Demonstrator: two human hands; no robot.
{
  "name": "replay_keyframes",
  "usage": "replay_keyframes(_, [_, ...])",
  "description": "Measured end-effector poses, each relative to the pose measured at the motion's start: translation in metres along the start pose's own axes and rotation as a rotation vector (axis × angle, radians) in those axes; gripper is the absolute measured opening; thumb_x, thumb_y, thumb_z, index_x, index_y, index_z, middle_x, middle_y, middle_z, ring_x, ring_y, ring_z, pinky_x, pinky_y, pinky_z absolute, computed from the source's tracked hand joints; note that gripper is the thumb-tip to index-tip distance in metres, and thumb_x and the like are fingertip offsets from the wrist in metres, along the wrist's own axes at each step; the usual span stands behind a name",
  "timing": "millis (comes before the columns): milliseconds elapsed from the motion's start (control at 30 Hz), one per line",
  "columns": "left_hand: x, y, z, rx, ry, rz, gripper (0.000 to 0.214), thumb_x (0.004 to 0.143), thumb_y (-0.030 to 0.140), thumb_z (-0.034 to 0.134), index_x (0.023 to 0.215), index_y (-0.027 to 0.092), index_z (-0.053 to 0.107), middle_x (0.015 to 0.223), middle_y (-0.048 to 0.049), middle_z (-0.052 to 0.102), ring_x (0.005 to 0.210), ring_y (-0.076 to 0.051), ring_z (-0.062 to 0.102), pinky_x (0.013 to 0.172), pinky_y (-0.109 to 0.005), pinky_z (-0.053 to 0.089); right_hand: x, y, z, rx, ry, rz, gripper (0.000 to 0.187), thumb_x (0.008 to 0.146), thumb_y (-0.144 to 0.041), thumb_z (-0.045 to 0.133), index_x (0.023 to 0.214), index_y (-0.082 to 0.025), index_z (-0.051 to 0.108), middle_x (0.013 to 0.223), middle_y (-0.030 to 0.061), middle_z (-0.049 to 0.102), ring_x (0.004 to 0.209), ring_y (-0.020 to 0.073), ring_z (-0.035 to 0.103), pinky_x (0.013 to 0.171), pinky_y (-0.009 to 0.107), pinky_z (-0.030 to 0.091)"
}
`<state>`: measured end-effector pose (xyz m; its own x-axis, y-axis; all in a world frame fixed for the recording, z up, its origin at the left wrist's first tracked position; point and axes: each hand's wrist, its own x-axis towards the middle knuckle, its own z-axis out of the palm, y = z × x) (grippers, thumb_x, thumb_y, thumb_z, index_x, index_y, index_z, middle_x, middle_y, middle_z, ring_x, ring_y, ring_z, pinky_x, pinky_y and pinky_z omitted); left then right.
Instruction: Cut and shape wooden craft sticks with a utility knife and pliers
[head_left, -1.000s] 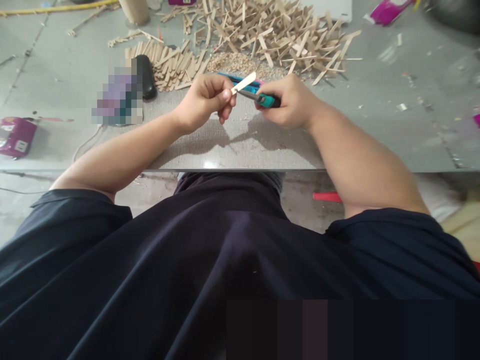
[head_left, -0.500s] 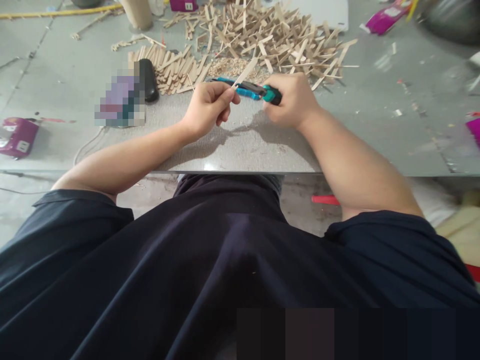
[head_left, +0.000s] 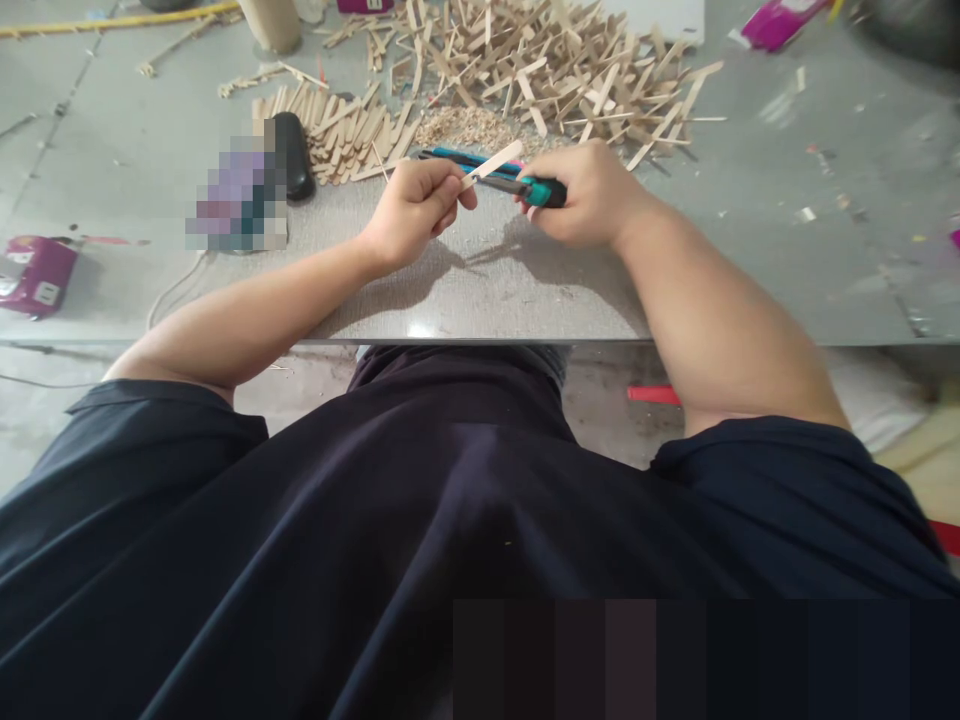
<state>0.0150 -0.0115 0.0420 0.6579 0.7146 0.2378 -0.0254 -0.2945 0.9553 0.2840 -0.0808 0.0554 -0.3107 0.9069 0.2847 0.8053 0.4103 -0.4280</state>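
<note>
- One stick (head_left: 496,162) slanted flatter than half a second before, raised over the table (head_left: 420,300).
- The left hand (head_left: 415,212) pinched its lower end, thumb and fingers closed.
- The right hand (head_left: 589,195) had fingers curled round the pliers (head_left: 544,191), their tips at the stick; contact was unclear.

A rounded black object (head_left: 292,158), a beige cup (head_left: 270,24) beyond it, a purple item (head_left: 41,272) farther left
</note>
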Motion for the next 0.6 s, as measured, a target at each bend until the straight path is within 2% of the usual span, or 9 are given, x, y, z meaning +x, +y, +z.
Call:
replay_keyframes(233, [0.003,-0.006,-0.003,0.032,0.002,0.027,0.039,0.108,0.034,0.065,0.072,0.026,0.074,0.05,0.004,0.05,0.047,-0.01,0.037,0.058,-0.032,0.03,-0.001,0.002,-0.002,0.132,-0.079,0.019,0.022,0.083,-0.056,0.086,0.085,-0.038,0.073,0.083,0.001,0.077,0.082,0.0304,0.067,0.085,0.057,0.062])
replay_keyframes(333, [0.002,-0.005,-0.006,0.054,-0.037,0.016,0.038,0.107,0.032,0.067,0.072,0.025,0.077,0.049,0.0039,0.052,0.046,-0.011,0.039,0.06,-0.032,0.036,-0.002,0.005,-0.002,0.158,-0.095,0.017,0.026,0.082,-0.06,0.089,0.087,-0.038,0.076,0.082,0.0008,0.078,0.082,0.0312,0.068,0.083,0.058,0.063])
replay_keyframes(500, [0.001,-0.005,-0.009,0.055,-0.113,0.009,0.032,0.107,0.031,0.072,0.077,0.024,0.079,0.051,0.0046,0.054,0.048,-0.01,0.041,0.061,-0.03,0.04,-0.002,0.011,-0.001,0.197,-0.125,0.002,0.025,0.083,-0.054,0.091,0.089,-0.035,0.077,0.089,0.0028,0.081,0.088,0.0342,0.075,0.085,0.057,0.063])
replay_keyframes(600, [0.001,-0.005,-0.009,0.041,-0.134,0.028,0.035,0.111,0.034,0.065,0.081,0.024,0.079,0.053,0.0046,0.052,0.049,-0.01,0.04,0.062,-0.03,0.037,-0.001,0.014,0.001,0.225,-0.139,-0.004,0.019,0.081,-0.043,0.091,0.092,-0.033,0.08,0.09,0.0032,0.083,0.089,0.034,0.077,0.085,0.055,0.063])
